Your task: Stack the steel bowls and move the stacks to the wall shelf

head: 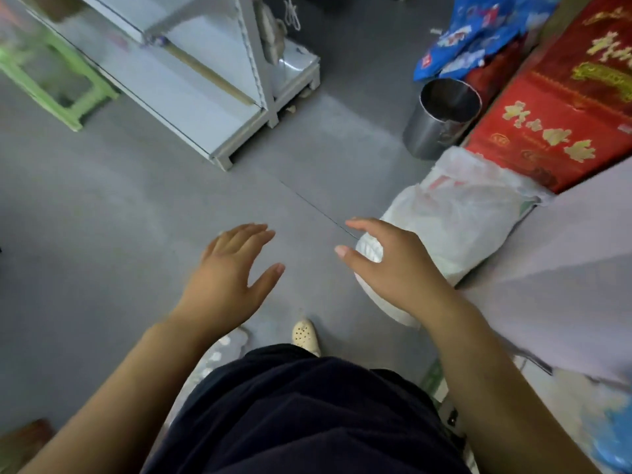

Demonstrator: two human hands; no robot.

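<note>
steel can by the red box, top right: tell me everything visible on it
The steel can is a plain cylinder of shiny metal, open at the top, with no lid or handle in view. Its inside looks dark; contents cannot be told. It stands on its base on the grey floor, close against the red box, though contact is unclear. Behind it lie blue packets, and in front a white plastic bag.
</note>
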